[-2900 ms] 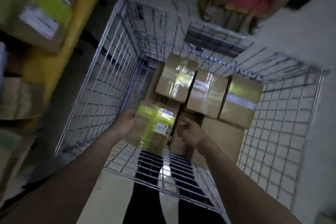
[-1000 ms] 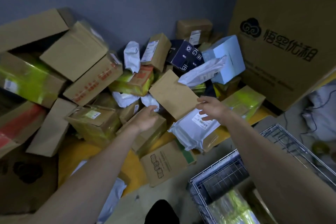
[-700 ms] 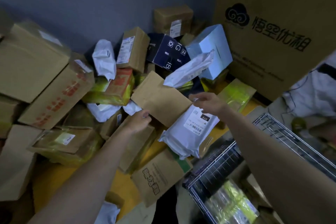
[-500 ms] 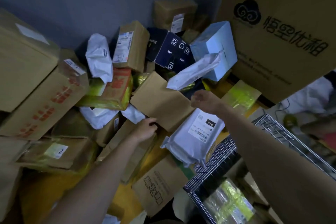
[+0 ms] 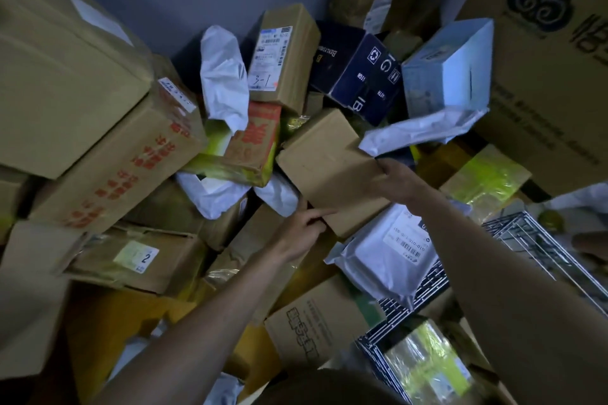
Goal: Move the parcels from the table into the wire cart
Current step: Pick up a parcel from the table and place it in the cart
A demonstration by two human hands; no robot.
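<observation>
Since half a second ago both hands have closed in on the plain brown flat cardboard parcel [image 5: 329, 171]: the right hand [image 5: 399, 182] now has its grip clamped on the parcel's right edge, fingers over the top face, and the left hand [image 5: 304, 223] has moved up to the lower-left edge, index finger laid along it with the other fingers curled underneath. So the pick looks secured from two sides; lift and swing to the cart is probably next, not begun yet.

Parcel sits between the two grips, tilted, atop the heap on the yellow bench [image 5: 98, 322]. It is unmarked kraft card, no label visible on the top face, corners look sound. Thin and light, by the look.

Just below the right grip lies a white plastic mailer bag with a barcode label [image 5: 391, 253]; just above it another white poly bag [image 5: 424, 128] drapes over the parcel's far corner and may drag off when lifted. Left of the left grip: a yellow-taped carton with red print [image 5: 250, 148].

Silver wire cart [image 5: 513, 240] is down-right of the right grip, a yellow-taped parcel [image 5: 424, 362] already inside; dim light, contents otherwise hard to tell.
</observation>
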